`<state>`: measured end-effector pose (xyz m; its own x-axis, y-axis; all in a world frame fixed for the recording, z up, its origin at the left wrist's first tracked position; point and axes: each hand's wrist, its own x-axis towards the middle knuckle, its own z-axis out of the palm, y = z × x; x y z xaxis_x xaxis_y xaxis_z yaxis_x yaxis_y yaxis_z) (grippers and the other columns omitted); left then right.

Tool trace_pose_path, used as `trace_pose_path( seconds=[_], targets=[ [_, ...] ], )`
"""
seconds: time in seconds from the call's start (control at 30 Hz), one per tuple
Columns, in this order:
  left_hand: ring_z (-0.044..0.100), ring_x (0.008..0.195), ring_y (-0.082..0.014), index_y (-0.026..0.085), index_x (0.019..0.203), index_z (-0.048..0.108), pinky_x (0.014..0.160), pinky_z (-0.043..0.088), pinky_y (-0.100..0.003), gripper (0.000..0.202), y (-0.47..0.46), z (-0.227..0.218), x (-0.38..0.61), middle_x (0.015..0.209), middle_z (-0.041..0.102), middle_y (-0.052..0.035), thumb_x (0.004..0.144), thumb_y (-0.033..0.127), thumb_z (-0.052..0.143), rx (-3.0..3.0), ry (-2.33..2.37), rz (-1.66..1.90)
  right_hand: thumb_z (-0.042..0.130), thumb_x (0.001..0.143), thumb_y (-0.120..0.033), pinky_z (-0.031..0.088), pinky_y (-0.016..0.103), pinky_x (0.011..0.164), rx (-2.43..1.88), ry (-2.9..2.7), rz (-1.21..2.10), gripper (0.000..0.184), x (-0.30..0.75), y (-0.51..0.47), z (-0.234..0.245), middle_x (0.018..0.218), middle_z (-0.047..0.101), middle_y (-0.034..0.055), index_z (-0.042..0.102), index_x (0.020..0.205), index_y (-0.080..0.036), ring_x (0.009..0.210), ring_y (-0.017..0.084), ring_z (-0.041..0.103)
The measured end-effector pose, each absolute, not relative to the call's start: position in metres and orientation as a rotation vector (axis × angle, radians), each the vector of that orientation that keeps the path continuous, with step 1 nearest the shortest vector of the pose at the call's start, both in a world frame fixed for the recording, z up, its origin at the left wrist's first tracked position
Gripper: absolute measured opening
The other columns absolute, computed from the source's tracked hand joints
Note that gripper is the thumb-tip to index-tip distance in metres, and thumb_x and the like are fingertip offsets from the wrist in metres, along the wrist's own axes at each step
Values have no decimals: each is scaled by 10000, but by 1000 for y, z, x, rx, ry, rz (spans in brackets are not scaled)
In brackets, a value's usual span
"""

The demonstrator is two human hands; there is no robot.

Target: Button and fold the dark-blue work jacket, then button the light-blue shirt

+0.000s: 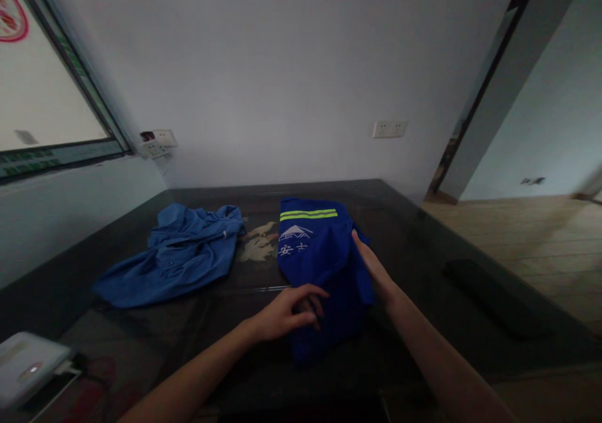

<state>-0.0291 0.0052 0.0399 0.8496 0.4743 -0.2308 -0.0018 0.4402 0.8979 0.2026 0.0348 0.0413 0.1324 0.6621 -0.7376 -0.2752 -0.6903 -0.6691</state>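
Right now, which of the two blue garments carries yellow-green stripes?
The darker garment by the right hand; the paler garment, farther left, shows none.

Royal-blue garment (324, 257): near end is fading into darkness. At its right edge, the right hand (376, 271) is showing only partly. Far left of it, a white device (31, 366) and a red emblem (22, 27) are running out of frame; well right, a dark slab (493, 297) is blurring.

Your right hand (376, 269) against striped blue garment (324, 254) on counter (404, 235), left hand (316, 304) half-curled over it; crumpled paler garment (183, 260) at left.
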Motion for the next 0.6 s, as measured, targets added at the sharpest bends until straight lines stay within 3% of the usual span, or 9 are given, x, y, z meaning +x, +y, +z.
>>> trace_pose_path(
  seconds=[0.07,0.13,0.23,0.3,0.37,0.5,0.6],
  targets=[
    [615,635,-141,158,1005,547,650,480,-256,351,5,28,-27,717,615,-21,889,478,463,978,715,447,582,801,-553,502,356,856,-1727,-512,1602,430,201,32,46,959,715,45,643,1038,-200,930,234,652],
    [581,662,-139,171,901,529,657,474,-254,295,8,20,-27,719,579,-13,895,456,455,959,950,575,616,775,-499,505,340,794,-1730,-699,1564,365,194,30,47,893,708,26,644,982,-199,864,229,644],
    [569,895,-184,186,1009,536,811,474,-294,266,14,19,-31,969,580,-60,863,408,524,1080,1098,683,585,799,-398,485,317,746,-1709,-1055,1549,237,176,23,45,834,679,22,635,894,-186,797,211,616],
    [525,1055,-223,195,1151,507,916,436,-325,392,15,22,-32,1119,554,-87,821,392,589,1200,1032,671,545,825,-331,468,300,703,-1720,-1279,1540,169,163,17,45,792,655,26,616,836,-178,741,197,598],
    [501,1103,-238,198,1206,477,941,415,-332,509,14,23,-31,1177,540,-91,765,371,662,1271,995,613,524,835,-264,446,288,684,-1730,-1485,1525,115,152,11,46,791,643,33,596,823,-176,726,189,587],
    [538,821,-165,183,879,553,774,447,-276,190,12,15,-29,843,577,-19,827,366,567,1192,1097,489,553,804,-178,416,279,694,-1759,-1806,1446,61,140,2,47,779,624,36,551,744,-183,732,179,563],
    [489,664,-123,182,723,506,631,432,-223,254,14,5,-27,673,500,25,833,410,537,945,1148,524,519,782,-153,421,288,675,-1782,-1780,1442,120,143,4,44,698,593,24,520,667,-186,674,172,548]
  ],
)
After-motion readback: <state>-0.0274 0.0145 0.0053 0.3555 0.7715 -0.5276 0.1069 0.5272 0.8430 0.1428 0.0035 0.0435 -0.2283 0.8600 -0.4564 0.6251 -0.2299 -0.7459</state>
